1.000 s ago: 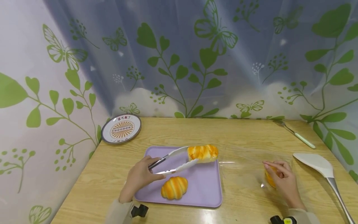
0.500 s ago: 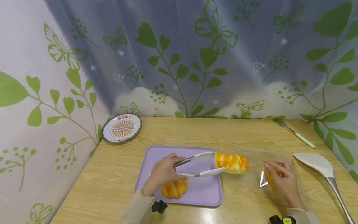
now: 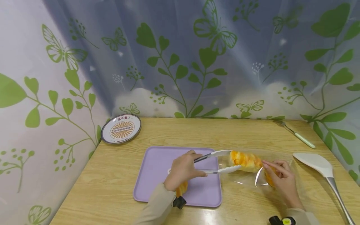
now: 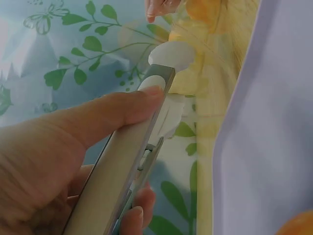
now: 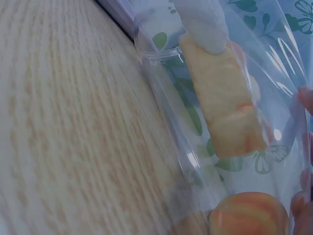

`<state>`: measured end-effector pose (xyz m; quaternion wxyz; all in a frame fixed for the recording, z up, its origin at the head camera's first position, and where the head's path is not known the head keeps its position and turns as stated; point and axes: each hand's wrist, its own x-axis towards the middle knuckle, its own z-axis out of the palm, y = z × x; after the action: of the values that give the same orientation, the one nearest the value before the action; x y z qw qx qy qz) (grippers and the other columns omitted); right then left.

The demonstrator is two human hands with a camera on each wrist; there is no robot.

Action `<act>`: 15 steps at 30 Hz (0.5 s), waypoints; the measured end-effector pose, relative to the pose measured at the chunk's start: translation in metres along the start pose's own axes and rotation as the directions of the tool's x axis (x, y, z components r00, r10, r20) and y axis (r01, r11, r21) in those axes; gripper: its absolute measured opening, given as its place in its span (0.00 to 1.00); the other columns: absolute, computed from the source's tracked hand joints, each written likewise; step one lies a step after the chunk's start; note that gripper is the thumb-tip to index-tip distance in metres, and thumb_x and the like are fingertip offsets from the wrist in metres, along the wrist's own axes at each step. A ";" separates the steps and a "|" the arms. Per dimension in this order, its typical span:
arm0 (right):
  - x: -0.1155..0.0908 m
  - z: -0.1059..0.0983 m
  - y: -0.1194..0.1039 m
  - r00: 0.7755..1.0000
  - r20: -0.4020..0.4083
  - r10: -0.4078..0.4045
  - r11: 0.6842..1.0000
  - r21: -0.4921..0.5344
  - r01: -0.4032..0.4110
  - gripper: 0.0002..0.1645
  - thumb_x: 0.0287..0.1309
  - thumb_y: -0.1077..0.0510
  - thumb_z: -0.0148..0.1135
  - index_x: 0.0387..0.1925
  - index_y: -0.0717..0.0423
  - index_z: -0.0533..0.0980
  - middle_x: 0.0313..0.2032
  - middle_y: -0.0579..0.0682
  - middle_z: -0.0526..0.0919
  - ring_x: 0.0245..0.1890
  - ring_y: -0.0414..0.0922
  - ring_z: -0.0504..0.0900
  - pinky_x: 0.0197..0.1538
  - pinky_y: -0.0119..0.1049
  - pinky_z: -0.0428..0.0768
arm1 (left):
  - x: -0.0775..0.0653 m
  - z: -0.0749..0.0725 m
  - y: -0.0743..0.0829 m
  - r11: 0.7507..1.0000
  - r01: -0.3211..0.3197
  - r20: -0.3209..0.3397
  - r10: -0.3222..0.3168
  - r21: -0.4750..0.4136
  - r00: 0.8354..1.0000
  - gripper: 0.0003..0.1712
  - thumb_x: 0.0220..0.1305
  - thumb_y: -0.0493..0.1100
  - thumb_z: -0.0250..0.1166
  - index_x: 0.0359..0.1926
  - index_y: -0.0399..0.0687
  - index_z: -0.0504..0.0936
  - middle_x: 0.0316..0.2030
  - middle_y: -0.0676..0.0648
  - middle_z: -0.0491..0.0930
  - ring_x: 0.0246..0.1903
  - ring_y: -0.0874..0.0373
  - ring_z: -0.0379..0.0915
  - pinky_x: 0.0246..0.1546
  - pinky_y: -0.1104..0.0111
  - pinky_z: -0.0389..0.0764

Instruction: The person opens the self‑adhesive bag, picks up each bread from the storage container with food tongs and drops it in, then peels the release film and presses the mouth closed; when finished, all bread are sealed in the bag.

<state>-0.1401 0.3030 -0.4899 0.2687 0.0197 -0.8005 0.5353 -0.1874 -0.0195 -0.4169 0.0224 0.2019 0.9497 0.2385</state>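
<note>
My left hand [image 3: 181,170] grips a pair of tongs [image 3: 229,169] with white tips. Between those tips is a long golden bread roll [image 3: 247,161], inside a clear plastic bag [image 5: 188,156] as the right wrist view shows. With thumb and fingers my right hand [image 3: 285,181] pinches the bag's edge. Deeper in the bag, by that hand, lies a second, rounded bread [image 5: 249,215], mostly covered by the hand in the head view. A croissant [image 3: 182,188] sits on the purple tray [image 3: 205,198], partly hidden behind my left wrist.
On the wooden table [image 3: 180,131] a round patterned plate [image 3: 121,128] stands back left. A fork [image 3: 298,135] with a pale green handle lies back right, and a large white spoon-like utensil [image 3: 316,162] lies right of my right hand. A printed curtain [image 3: 180,62] hangs behind.
My left hand has carried the bread roll in the tongs rightward, from over the tray into the bag. My right hand has stayed at the bag's edge.
</note>
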 end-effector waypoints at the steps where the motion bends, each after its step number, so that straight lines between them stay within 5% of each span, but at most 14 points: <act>1: 0.000 0.000 0.000 1.000 0.002 0.002 1.000 -0.003 -0.002 0.12 0.59 0.73 0.60 0.44 0.69 0.82 0.39 0.31 0.72 0.34 0.34 0.64 0.30 0.29 0.61 | 0.001 0.000 0.002 1.000 -0.002 -0.002 0.002 0.007 1.000 0.39 0.39 0.56 0.81 0.56 0.51 0.82 0.41 0.52 0.80 0.24 0.64 0.66 0.22 0.73 0.69; 7: 0.000 0.000 0.000 1.000 0.003 0.017 1.000 -0.010 -0.017 0.12 0.59 0.72 0.60 0.44 0.68 0.82 0.39 0.31 0.71 0.32 0.34 0.63 0.29 0.30 0.60 | 0.006 0.002 0.008 0.998 -0.001 -0.007 0.002 0.060 1.000 0.40 0.39 0.57 0.81 0.57 0.52 0.82 0.47 0.52 0.82 0.30 0.60 0.76 0.26 0.69 0.75; 15: 0.000 0.004 0.003 1.000 -0.016 -0.026 1.000 0.004 0.026 0.13 0.54 0.77 0.62 0.40 0.67 0.84 0.38 0.31 0.74 0.31 0.33 0.64 0.27 0.31 0.59 | 0.009 0.009 0.013 0.996 0.033 -0.046 -0.029 0.088 0.999 0.37 0.38 0.57 0.81 0.53 0.56 0.84 0.36 0.55 0.78 0.24 0.62 0.70 0.21 0.69 0.68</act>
<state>-0.1425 0.3006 -0.4939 0.2821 0.0263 -0.7968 0.5336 -0.1899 -0.0012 -0.4188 -0.0040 0.1826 0.9625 0.2004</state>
